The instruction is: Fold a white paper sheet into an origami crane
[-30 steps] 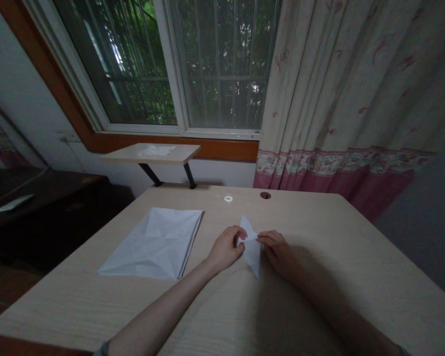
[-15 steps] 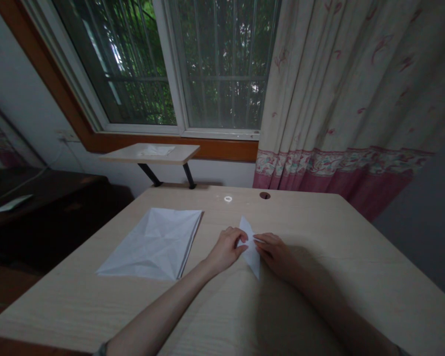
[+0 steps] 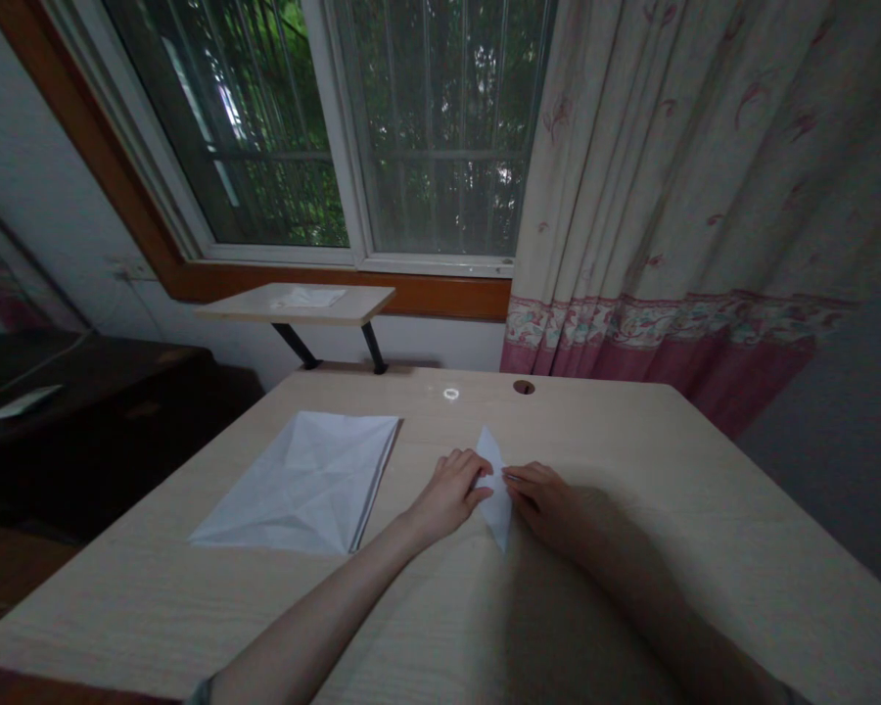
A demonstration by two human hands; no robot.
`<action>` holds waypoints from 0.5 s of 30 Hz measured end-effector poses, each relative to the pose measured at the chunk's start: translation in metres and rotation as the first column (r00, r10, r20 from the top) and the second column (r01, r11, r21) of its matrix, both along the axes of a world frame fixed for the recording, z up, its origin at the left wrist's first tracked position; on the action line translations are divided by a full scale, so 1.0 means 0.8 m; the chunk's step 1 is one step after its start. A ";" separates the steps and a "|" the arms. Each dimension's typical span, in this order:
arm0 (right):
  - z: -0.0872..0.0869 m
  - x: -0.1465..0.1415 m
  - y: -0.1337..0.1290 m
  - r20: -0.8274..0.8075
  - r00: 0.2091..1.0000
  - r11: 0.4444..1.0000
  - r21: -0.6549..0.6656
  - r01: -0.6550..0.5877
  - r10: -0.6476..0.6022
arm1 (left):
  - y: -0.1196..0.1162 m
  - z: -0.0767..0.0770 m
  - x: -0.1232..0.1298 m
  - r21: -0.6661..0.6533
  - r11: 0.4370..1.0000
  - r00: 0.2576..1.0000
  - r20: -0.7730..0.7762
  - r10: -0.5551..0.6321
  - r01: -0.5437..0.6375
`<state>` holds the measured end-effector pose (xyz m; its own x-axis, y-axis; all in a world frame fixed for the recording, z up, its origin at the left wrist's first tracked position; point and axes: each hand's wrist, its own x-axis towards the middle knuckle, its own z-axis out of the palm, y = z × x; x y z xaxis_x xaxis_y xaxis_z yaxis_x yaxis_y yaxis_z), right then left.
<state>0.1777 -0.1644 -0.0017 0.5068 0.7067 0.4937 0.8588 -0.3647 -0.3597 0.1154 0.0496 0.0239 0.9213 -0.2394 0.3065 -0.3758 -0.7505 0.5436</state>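
A small folded piece of white paper, narrow and pointed at both ends, is held between my hands over the wooden desk. My left hand pinches its left edge with thumb and fingers. On the opposite edge, my right hand grips the paper near its middle, fingers closed. Left of my hands lies a stack of creased white paper sheets, flat on the desk.
A small raised shelf on black legs stands at the desk's back left, with white paper on it. A round hole and a white ring-shaped spot are near the back edge. Window and curtain rise behind.
The folded paper has turned slightly between my fingers, its lower tip shifting a little to the left. Both hands keep nearly the same place and hold.
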 end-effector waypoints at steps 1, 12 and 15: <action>0.001 0.000 0.000 -0.002 1.000 1.000 -0.003 0.005 -0.005 | 0.000 0.002 -0.001 0.012 1.000 1.000 -0.008 -0.003 0.003; 0.003 -0.001 0.000 -0.011 1.000 1.000 -0.016 0.025 -0.025 | -0.007 0.009 -0.005 0.095 0.995 0.998 -0.043 0.041 -0.037; -0.001 0.001 0.001 -0.013 1.000 1.000 -0.003 0.026 -0.026 | -0.009 0.009 -0.007 0.119 0.992 0.998 -0.049 0.040 -0.034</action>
